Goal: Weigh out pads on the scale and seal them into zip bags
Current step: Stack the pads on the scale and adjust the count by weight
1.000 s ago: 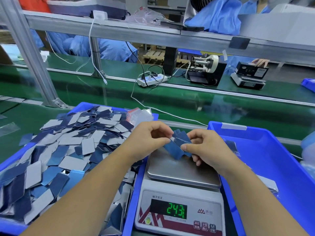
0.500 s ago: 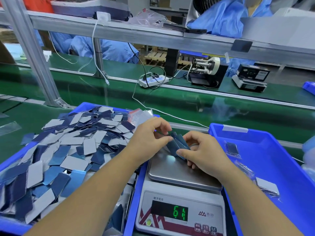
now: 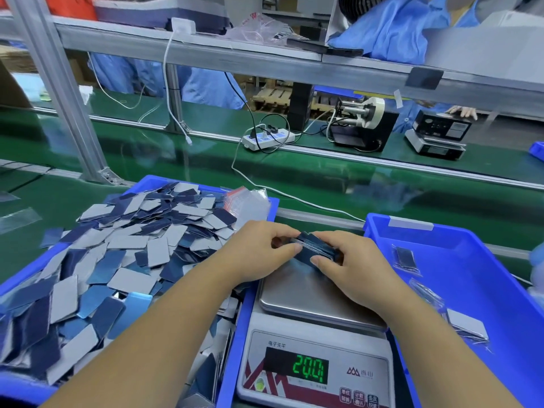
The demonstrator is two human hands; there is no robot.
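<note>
Squaring a fanned stack of pads [image 3: 316,248] into a tight block, both hands [image 3: 259,256] [image 3: 353,269] are pinching its ends — scale [image 3: 297,293] beneath now reading 20.0, down from 24.3.

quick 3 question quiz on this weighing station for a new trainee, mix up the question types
1. True or false: both hands grip the stack of pads over the scale.
2. The loose pads lie in which bin? A: left blue bin B: right blue bin
3. Fill in: the scale display glows ____.

Key: 1 true, left hand and right hand hold it; 2 A; 3 green.
</note>
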